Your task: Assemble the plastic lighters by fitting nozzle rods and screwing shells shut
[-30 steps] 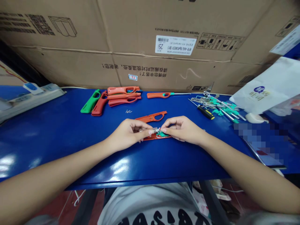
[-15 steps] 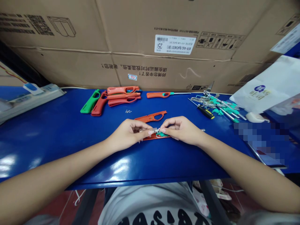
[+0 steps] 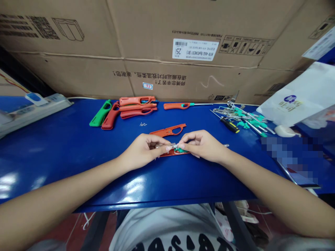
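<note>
A small translucent lighter part [image 3: 172,144], pale at one end, is clamped in the left hand [image 3: 143,150]; that end is met by the right hand [image 3: 205,146], fingertips drawn together (what is pinched there is too small to tell). Below, on the blue counter [image 3: 65,146], an orange lighter half-shell [image 3: 167,153] with a green insert [image 3: 181,150] is partly covered.

A cardboard box [image 3: 141,31] spans the back — white power strip [image 3: 39,111] at left, white bag [image 3: 303,92] at right.

Glossy blue table [image 3: 65,153]: power strip [image 3: 39,111] at left; casings [image 3: 128,108], tiny pale bits [image 3: 143,124], orange half-shell [image 3: 162,132] mid-table; screwdriver [image 3: 230,125], metal-and-green parts [image 3: 252,122] right.
</note>
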`<action>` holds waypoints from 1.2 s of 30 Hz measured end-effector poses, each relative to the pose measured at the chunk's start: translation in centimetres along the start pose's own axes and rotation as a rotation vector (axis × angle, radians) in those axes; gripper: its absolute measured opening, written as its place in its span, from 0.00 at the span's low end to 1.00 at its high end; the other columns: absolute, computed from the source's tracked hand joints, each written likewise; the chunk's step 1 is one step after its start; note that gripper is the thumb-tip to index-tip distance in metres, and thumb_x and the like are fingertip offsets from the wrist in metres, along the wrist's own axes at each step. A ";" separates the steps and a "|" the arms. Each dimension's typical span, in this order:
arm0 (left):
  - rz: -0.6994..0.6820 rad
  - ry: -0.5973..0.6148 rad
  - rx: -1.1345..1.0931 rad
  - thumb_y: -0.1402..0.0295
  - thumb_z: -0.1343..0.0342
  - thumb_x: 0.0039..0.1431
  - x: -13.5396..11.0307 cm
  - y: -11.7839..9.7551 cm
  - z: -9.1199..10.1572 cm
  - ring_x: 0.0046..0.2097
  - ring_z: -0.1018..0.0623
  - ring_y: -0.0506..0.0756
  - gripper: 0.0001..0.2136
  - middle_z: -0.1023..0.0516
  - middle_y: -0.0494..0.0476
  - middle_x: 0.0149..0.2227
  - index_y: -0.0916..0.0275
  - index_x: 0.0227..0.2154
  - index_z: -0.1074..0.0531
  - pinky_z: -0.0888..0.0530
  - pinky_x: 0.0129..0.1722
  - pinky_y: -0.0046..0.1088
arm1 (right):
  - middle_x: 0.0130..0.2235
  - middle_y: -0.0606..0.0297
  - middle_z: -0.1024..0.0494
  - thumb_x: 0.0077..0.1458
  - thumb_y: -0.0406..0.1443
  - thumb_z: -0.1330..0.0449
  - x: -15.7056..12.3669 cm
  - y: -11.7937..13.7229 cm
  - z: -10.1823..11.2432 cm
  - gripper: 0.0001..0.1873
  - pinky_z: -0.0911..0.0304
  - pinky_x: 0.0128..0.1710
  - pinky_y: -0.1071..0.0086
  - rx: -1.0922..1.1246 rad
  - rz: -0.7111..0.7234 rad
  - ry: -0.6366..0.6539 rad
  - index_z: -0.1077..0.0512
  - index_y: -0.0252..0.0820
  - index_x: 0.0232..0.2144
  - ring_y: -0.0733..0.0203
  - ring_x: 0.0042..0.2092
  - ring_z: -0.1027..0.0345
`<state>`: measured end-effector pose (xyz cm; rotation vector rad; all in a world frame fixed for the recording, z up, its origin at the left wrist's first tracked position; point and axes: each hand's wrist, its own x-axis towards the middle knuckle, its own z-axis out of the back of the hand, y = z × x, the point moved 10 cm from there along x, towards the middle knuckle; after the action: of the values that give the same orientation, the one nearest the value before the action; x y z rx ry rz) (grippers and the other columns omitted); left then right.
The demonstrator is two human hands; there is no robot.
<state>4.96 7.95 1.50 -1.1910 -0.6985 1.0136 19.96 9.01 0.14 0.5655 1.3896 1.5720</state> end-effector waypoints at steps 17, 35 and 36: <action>0.062 0.002 -0.057 0.60 0.32 0.53 0.0 0.2 -0.1 0.25 0.27 0.47 0.15 0.17 0.57 0.30 0.66 0.39 0.17 0.29 0.23 0.20 | 0.23 0.70 0.28 0.47 0.48 0.27 -0.1 1.0 0.6 0.21 0.48 0.20 0.74 -0.019 0.039 0.023 0.23 0.36 0.33 0.72 0.20 0.42; -0.014 -0.005 0.012 0.55 0.31 0.54 -0.2 -0.5 0.1 0.26 0.23 0.50 0.17 0.15 0.59 0.33 0.65 0.39 0.16 0.27 0.24 0.22 | 0.21 0.71 0.29 0.49 0.49 0.29 0.0 0.9 0.3 0.20 0.47 0.22 0.73 0.029 0.054 0.020 0.24 0.37 0.32 0.71 0.21 0.41; -0.015 -0.006 0.012 0.56 0.31 0.54 -0.2 -0.5 0.1 0.27 0.23 0.50 0.17 0.15 0.59 0.33 0.64 0.39 0.16 0.27 0.24 0.23 | 0.21 0.71 0.29 0.49 0.48 0.29 0.0 0.9 0.2 0.20 0.47 0.22 0.73 0.031 0.054 0.020 0.24 0.37 0.32 0.71 0.21 0.41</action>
<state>4.92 7.75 1.99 -1.1715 -0.7045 1.0079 19.86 9.17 1.07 0.6123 1.4264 1.6050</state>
